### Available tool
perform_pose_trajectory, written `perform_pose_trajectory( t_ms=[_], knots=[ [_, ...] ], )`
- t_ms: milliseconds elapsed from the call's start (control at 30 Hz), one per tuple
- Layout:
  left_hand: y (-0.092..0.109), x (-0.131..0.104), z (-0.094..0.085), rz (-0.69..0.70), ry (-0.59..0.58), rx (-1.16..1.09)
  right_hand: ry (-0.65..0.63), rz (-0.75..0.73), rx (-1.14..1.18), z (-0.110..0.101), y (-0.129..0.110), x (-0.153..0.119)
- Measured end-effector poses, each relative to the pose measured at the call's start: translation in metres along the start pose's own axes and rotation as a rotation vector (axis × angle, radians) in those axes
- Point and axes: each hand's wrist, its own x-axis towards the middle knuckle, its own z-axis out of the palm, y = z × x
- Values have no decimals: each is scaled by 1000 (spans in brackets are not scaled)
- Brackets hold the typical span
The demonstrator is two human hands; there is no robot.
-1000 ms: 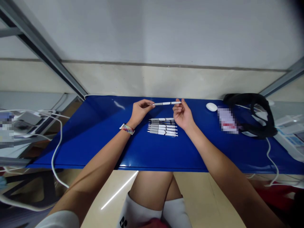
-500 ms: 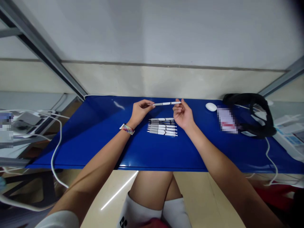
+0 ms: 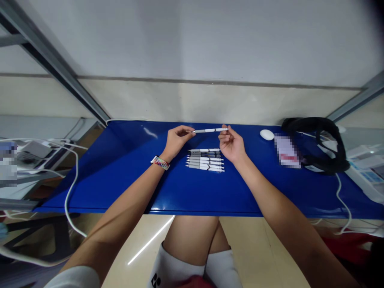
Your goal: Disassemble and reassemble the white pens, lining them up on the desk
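A white and grey pen (image 3: 210, 130) is held level between my two hands, above the far half of the blue table (image 3: 129, 176). My left hand (image 3: 177, 140) pinches its grey tip end between thumb and fingers. At the other end, my right hand (image 3: 232, 145) grips the white end with its fingertips, palm partly turned up. Below the held pen, several similar pens (image 3: 205, 160) lie side by side on the table in a neat row, tips to the left. One of them looks darker than the others. My right hand is close to their right ends.
To the right are a white mouse-like rounded object (image 3: 267, 135), a blurred pinkish packet (image 3: 287, 151) and a black headset with a strap (image 3: 330, 140). White cables (image 3: 72, 188) hang over the left side. Metal frame posts (image 3: 69, 76) rise at both sides, with a wall behind.
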Motion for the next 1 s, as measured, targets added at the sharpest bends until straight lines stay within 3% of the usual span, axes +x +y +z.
perform_pose_trajectory(
  t_ms=[300,567,1000],
  knots=[
    [3,-1,0,-6,1,20,-16,-63,-121,1,1,0],
    [3,-1,1,-7,-4,10,20,-34,-62,3,1,-1],
    [2,0,0,-6,-2,12,-35,-49,-91,1,1,-2]
  ],
)
